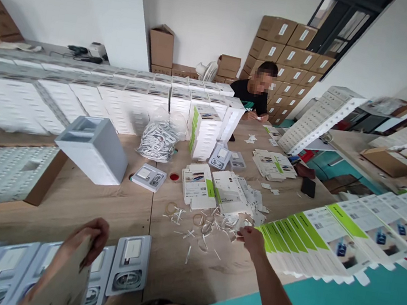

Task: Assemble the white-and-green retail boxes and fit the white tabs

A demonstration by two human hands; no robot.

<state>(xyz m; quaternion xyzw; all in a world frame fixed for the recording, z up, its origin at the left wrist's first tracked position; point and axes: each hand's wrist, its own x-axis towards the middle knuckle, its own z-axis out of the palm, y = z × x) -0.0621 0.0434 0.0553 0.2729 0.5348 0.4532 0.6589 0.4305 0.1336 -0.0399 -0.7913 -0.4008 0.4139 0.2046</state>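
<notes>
My left hand (93, 238) is closed round a flat, beige-grey carton (64, 279), seen at a slant above the row of trays. Under it lie grey plastic trays (129, 266), each with a white device and a coiled cable. My right hand (252, 239) is at the edge of a heap of small white paper strips (211, 225), its fingers bent together. What they pinch, if anything, is hidden. Just right of that hand, printed cartons with green bands (291, 232) overlap in a long row. Behind the strips lie stacks of flat printed cartons (196, 184).
A bag of white cables (159, 138), a tall stack of grey trays (93, 149) and a cardboard box of white parts (9, 172) stand on the table. White boxes (119, 104) form a wall behind. A co-worker (254, 91) sits across, handling something small.
</notes>
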